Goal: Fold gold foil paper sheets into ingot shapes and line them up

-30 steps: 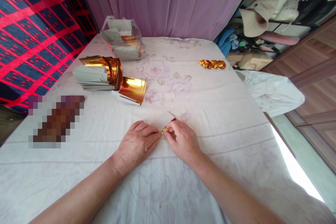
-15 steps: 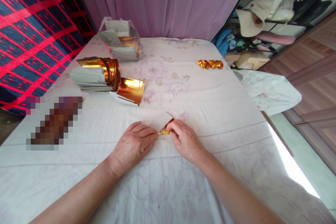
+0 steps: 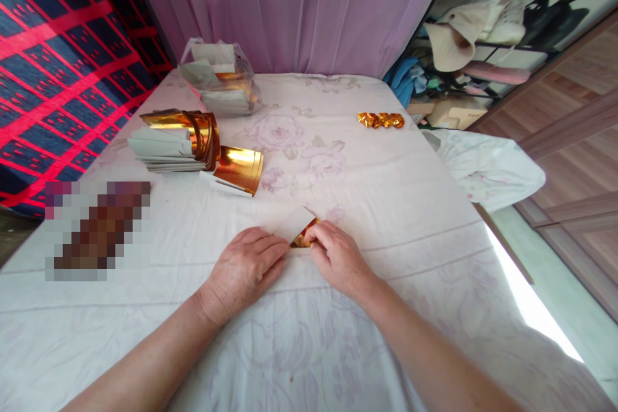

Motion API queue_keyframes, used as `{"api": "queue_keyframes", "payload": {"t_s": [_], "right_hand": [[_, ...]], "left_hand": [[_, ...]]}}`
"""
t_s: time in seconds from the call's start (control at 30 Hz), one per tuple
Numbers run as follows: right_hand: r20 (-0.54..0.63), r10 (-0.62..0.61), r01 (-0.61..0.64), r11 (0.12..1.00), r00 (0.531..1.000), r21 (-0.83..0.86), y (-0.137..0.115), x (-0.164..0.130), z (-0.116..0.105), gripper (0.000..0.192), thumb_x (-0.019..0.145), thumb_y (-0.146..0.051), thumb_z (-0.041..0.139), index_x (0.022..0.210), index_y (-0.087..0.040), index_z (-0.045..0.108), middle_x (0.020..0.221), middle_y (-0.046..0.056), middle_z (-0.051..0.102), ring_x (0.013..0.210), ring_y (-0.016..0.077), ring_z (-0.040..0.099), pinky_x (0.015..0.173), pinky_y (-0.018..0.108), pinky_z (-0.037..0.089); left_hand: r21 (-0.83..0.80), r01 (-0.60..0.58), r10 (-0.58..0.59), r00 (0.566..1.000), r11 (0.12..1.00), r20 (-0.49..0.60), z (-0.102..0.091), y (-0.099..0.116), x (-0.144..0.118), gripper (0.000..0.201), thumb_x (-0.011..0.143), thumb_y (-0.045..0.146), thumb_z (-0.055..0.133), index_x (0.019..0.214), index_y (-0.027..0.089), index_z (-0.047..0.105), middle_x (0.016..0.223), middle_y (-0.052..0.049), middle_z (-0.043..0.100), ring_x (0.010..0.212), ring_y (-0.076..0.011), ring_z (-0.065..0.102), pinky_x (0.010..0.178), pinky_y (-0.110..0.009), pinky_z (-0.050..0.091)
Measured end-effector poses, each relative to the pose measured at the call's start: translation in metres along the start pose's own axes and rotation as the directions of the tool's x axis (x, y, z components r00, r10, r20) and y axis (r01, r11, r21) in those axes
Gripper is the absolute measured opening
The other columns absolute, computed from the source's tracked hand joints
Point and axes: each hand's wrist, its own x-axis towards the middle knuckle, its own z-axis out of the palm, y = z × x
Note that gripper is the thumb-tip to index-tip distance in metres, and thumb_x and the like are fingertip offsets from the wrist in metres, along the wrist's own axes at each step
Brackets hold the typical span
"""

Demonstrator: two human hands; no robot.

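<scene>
A sheet of gold foil paper (image 3: 295, 224) with a pale back lies partly folded on the cloth between my hands. My left hand (image 3: 253, 264) rests on its left side, fingers stretched out flat and close together, pressing it down. At its right edge my right hand (image 3: 338, 254) is closed, thumb and bent fingers pinching the sheet where the gold side shows. My fingers hide part of the folds. Beyond my left hand lies a fanned stack of gold foil paper (image 3: 174, 148), with a few curled loose sheets (image 3: 241, 166) beside it.
A clear plastic bag (image 3: 224, 80) of more paper stands at the back left. A row of folded gold foil pieces (image 3: 380, 120) sits at the back right. A pixelated patch (image 3: 101, 228) covers something at left. A white bundle (image 3: 497, 167) and shelves (image 3: 458, 71) are beyond the right edge.
The fold under my right fingers has shifted slightly, and darker gold shows between my hands. Both hands stay on the sheet. The whole view has moved a little.
</scene>
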Motion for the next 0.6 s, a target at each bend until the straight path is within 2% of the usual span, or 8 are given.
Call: {"api": "queue_keyframes", "payload": {"t_s": [0.17,0.3,0.43,0.6], "right_hand": [[-0.015,0.004,-0.004,0.999,1.0,-0.035,-0.0011,-0.0003,0.0026,0.019,0.079,-0.005,0.044,0.08,-0.022,0.052,0.082,0.003,0.062,0.08,0.0175,0.058,0.073,0.029,0.043],[-0.015,0.016,-0.017,0.997,1.0,-0.071,-0.0017,-0.0001,0.0044,0.012,0.082,-0.009,0.05,0.08,-0.021,0.052,0.081,0.003,0.061,0.078,0.0174,0.058,0.071,0.029,0.043],[-0.011,0.032,-0.033,0.995,0.999,-0.09,-0.0022,0.0008,0.0052,0.012,0.084,-0.011,0.053,0.078,-0.022,0.052,0.08,0.002,0.06,0.077,0.017,0.057,0.07,0.028,0.042],[0.017,0.044,-0.044,0.999,0.999,-0.01,0.0004,0.0016,0.0025,0.016,0.083,-0.007,0.052,0.079,-0.022,0.053,0.081,0.001,0.061,0.078,0.0155,0.057,0.071,0.027,0.042]], "left_hand": [[0.134,-0.037,0.029,0.998,0.99,0.064,0.0026,0.006,0.002,0.03,0.092,0.027,0.058,0.121,0.024,0.063,0.101,-0.004,0.068,0.091,-0.0233,0.059,0.087,-0.045,0.05],[0.17,-0.011,-0.011,0.992,0.985,0.126,0.0044,0.0092,0.0037,0.03,0.091,0.029,0.059,0.121,0.027,0.064,0.1,-0.003,0.066,0.093,-0.0238,0.057,0.092,-0.047,0.047],[0.158,0.006,-0.029,0.989,0.987,0.143,0.0037,0.0095,0.0046,0.029,0.092,0.028,0.058,0.12,0.028,0.064,0.1,-0.003,0.066,0.093,-0.0231,0.057,0.092,-0.046,0.047],[0.129,0.001,-0.019,0.991,0.992,0.136,0.002,0.0071,0.0045,0.025,0.094,0.028,0.055,0.117,0.026,0.066,0.099,-0.002,0.067,0.093,-0.0213,0.059,0.095,-0.046,0.045]]}}
